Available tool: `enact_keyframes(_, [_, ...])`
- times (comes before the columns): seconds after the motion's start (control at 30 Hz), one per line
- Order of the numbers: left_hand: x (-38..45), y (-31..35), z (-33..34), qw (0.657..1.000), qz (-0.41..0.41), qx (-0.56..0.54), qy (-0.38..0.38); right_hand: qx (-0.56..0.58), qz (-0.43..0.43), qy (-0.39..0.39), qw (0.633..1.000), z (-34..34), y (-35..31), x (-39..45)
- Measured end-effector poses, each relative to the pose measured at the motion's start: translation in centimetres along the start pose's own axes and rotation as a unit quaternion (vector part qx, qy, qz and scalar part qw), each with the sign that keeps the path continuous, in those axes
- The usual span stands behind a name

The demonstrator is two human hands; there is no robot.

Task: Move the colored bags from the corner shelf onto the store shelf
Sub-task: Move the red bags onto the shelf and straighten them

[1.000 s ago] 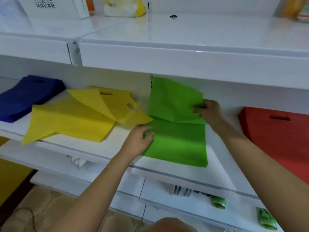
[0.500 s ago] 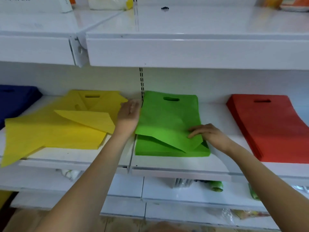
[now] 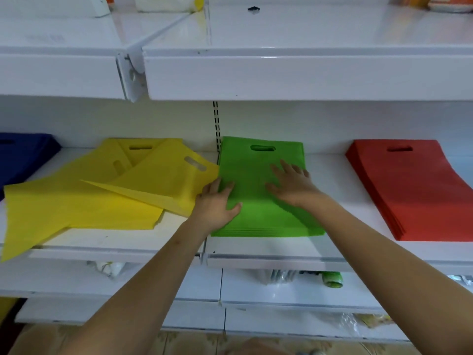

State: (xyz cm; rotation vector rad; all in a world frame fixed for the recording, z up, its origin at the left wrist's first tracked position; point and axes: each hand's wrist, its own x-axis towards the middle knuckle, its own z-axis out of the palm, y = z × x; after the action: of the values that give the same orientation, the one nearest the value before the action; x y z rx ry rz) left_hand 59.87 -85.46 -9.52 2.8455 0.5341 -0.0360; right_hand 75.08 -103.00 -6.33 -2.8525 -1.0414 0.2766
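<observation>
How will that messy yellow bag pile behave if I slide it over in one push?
The yellow bags are probably thin and floppy: one corner droops over the shelf edge. They will likely shear apart rather than move as a block, since they already lie fanned at different angles. They seem light.

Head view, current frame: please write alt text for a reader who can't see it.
Both hands, left hand and right hand, press flat on a stack of green bags on a white store shelf. Messy yellow bags lie left, a blue stack beyond; a neat stack of red bags lies right.
</observation>
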Motion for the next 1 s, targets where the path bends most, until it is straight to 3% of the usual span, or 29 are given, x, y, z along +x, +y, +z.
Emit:
enact_keyframes(0.2, [-0.4, 0.1, 1.3, 0.999, -0.029, 0.011, 0.035, -0.029, -0.029, 0.018, 0.999, 2.2, -4.4, 4.1])
enact_keyframes(0.37, [-1.0, 0.1, 2.0, 0.998, -0.052, -0.03, 0.035, -0.059, -0.019, 0.012, 0.998, 4.2, -4.3, 5.3])
enact_keyframes(0.53, [-1.6, 0.2, 2.2, 0.997, -0.051, -0.047, 0.044, -0.07, -0.046, 0.056, 0.995, 2.4, -3.0, 5.9])
enact_keyframes(0.63, [-1.5, 0.0, 2.5, 0.997, -0.052, -0.05, 0.038, -0.052, -0.025, 0.075, 0.995, 3.9, -2.3, 5.9])
enact_keyframes(0.77, [-1.3, 0.3, 2.3, 0.996, -0.066, -0.058, 0.021, -0.06, -0.027, 0.02, 0.998, 3.7, -2.1, 7.0])
enact_keyframes(0.87, [-1.0, 0.5, 1.6, 0.996, -0.072, -0.056, -0.017, -0.074, -0.03, 0.029, 0.996, 3.5, -2.1, 7.1])
enact_keyframes(0.93, [-1.0, 0.6, -0.2, 0.988, -0.083, -0.115, -0.059, -0.065, -0.03, 0.048, 0.996, 3.8, -2.0, 7.0])
enact_keyframes(1.0, [-1.4, 0.5, -2.7, 0.971, -0.092, -0.22, -0.001, -0.064, -0.033, 0.052, 0.996, 4.1, -2.1, 6.9])
